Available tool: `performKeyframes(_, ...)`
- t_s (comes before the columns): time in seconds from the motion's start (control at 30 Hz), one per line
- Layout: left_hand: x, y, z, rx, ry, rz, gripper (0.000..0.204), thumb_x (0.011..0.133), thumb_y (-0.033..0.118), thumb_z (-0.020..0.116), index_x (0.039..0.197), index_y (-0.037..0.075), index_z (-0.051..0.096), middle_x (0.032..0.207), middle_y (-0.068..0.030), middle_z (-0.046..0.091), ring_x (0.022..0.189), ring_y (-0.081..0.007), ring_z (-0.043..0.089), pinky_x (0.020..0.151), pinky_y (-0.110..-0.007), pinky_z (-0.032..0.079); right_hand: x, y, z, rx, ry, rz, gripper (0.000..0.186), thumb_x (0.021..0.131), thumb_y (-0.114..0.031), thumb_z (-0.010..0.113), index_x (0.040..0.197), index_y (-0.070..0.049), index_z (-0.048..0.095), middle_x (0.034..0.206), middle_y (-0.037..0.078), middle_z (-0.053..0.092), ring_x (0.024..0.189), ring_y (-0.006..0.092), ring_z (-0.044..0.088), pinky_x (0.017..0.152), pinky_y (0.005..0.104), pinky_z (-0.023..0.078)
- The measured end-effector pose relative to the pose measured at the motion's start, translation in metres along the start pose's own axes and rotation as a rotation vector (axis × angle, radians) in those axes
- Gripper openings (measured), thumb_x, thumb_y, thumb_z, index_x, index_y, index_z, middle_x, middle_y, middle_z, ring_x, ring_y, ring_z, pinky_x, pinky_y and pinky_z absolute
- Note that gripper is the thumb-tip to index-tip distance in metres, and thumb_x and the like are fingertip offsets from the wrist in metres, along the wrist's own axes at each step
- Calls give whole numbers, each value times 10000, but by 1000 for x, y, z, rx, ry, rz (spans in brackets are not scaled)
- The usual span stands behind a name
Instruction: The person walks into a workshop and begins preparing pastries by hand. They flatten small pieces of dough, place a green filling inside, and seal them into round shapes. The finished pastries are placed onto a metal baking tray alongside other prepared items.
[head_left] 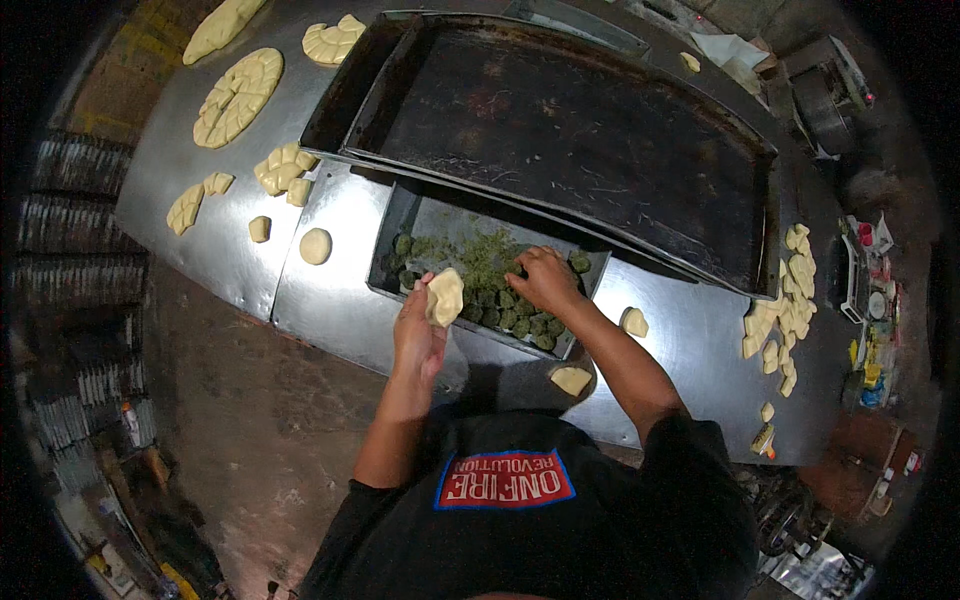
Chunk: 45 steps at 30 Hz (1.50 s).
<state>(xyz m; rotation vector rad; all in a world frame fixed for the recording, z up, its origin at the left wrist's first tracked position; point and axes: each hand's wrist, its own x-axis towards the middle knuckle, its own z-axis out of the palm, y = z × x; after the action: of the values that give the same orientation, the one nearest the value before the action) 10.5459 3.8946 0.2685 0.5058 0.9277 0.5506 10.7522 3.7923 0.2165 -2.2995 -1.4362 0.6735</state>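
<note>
My left hand (413,335) holds up a flattened, slightly cupped piece of pale dough (446,298), pinched between thumb and fingers. It is over the near left part of a shallow metal tray (397,212). In that tray lie several dark green filling balls (508,318) and a spread of loose green crumbs (480,250). My right hand (548,280) reaches into the tray with its fingers curled down among the balls and crumbs. Whatever those fingertips hold is hidden. A round dough ball (315,246) sits left of the tray, and a cut dough piece (571,380) lies near the table edge.
A big dark baking tray (570,130) overhangs the far side of the filling tray. Scored dough rounds (238,97) lie far left on the metal table (340,325). More dough pieces (795,290) are heaped at the right, and one dough lump (635,321) is beside my right forearm.
</note>
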Motion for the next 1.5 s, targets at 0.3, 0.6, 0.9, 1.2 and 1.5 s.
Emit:
performKeyframes(0.3,-17,3,38,27,-225,27,377,999,194,514,1303,-25,477,1231,-132,583,1118,-195,570,946,-318,475,-54,-104,-36,115,481,-285,304,814,-169,740,1041,3,633,956,120,606,836,224,592,723,361,477)
performKeyframes(0.6,-46,0,43,-51,-279,152,330,978,131,529,1274,-6,476,1226,-151,573,1143,-233,558,986,-360,464,-48,-90,-81,461,233,-251,277,820,-161,705,1043,-15,628,915,103,603,764,235,594,704,337,490)
performKeyframes(0.9,-85,33,48,-158,-588,-189,528,1007,405,433,1364,15,416,1256,-127,545,1163,-227,530,997,-359,415,-101,-118,-94,49,328,-693,236,762,-73,691,973,2,618,900,126,585,843,312,607,748,399,500)
performKeyframes(1.2,-121,35,59,264,-786,397,462,921,112,630,1342,0,479,1319,-153,544,1182,-209,546,998,-313,454,-156,-151,-138,493,591,-518,281,756,-65,748,998,-5,617,904,107,611,821,233,622,675,347,504)
performKeyframes(1.5,-161,11,105,537,-646,836,759,982,243,466,1493,-53,-11,1553,-229,106,1406,-292,229,1146,-378,203,-157,-156,-104,321,969,-560,302,754,-23,741,1017,6,596,944,181,624,805,323,652,670,378,536)
